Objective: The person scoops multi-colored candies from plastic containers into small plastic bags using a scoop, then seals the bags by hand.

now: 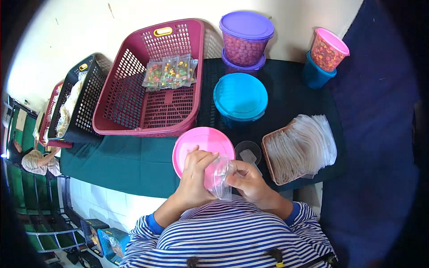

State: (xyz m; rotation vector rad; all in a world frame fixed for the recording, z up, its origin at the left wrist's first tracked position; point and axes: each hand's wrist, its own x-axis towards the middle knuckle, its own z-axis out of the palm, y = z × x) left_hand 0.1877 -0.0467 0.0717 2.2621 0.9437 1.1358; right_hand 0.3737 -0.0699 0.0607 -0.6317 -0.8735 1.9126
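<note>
A small clear plastic bag [222, 181] is between my two hands, in front of a round pink lid [192, 142]. My left hand [195, 178] is at the bag's left side, with its fingers raised and partly spread and its lower part against the plastic. The thumb and fingers of my right hand [252, 184] pinch the bag's right edge. No contents can be made out in the bag. Just right of the lid lies a clear scoop [248, 156] on a round clear dish. A pink tray [278, 179] further right holds a stack of flat clear bags [304, 145].
A maroon basket [196, 105] holds several filled packets [167, 73]. Behind are a blue-lidded tub [241, 97], a purple-lidded tub [245, 47] and a pink-lidded tub [326, 51] on a teal one. A dark basket [91, 100] stands left; another person [38, 161] is beyond.
</note>
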